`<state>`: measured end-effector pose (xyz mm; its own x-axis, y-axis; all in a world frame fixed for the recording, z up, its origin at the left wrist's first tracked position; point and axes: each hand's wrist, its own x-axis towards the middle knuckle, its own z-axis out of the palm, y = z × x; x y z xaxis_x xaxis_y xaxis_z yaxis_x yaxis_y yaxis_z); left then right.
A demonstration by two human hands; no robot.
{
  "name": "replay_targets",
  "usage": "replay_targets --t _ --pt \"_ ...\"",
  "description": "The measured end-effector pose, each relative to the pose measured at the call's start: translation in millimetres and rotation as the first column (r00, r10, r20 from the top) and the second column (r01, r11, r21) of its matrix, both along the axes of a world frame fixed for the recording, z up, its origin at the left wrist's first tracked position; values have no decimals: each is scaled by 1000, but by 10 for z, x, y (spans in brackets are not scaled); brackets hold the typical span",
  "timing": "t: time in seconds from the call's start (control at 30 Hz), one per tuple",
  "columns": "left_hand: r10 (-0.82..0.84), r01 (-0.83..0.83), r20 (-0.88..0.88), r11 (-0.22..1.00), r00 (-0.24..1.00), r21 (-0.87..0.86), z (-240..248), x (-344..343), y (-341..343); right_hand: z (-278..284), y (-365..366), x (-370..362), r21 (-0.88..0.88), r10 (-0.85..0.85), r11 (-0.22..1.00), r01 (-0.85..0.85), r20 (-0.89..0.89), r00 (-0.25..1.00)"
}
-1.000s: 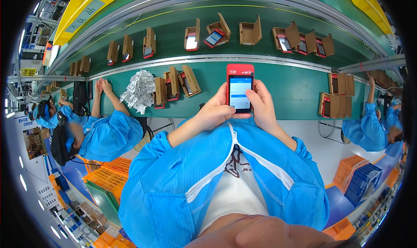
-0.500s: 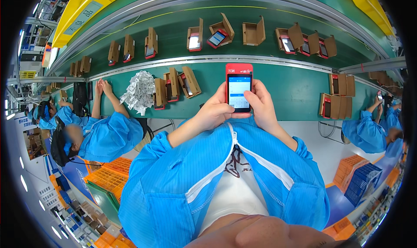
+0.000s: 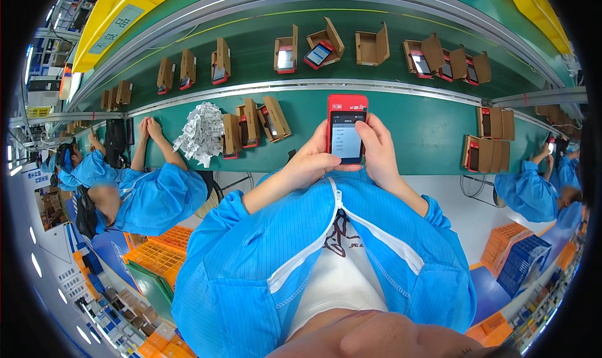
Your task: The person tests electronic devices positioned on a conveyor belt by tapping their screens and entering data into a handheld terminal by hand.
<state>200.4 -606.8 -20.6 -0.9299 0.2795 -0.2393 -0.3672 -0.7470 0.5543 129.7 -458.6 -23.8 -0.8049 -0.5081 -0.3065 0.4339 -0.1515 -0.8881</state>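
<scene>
Gripping the red handheld device [image 3: 343, 132], I have my left fingers [image 3: 328, 161] closed around its lower left edge and my right fingers [image 3: 371, 138] wrapped at its right side. My right thumb covers the upper right corner of the lit screen [image 3: 345, 146]. I hold the device over the near part of the green tabletop [image 3: 420, 132], its red end pointing away from me.

Left of my fingers, three cardboard boxes [image 3: 251, 115] stand close together with red devices showing in them, and just past those sits a heap of white paper slips [image 3: 200, 132]. Farther left are a co-worker's hands [image 3: 148, 129]. Well to the right of my fingers are more opened boxes [image 3: 486, 155]. Ahead of them, a metal rail [image 3: 301, 84] stands between me and a row of cardboard boxes [image 3: 332, 37]; a yellow bin [image 3: 128, 10] is up at the far left.
</scene>
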Motion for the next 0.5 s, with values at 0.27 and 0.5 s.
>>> replay_targets --t 0.27,0.5 --pt "151 -132 67 965 986 -225 -235 -119 -66 -346 138 66 138 73 987 -83 79 994" --pt "62 -223 -214 288 975 -931 -587 -374 -176 -586 4 -115 -69 4 997 23 372 928"
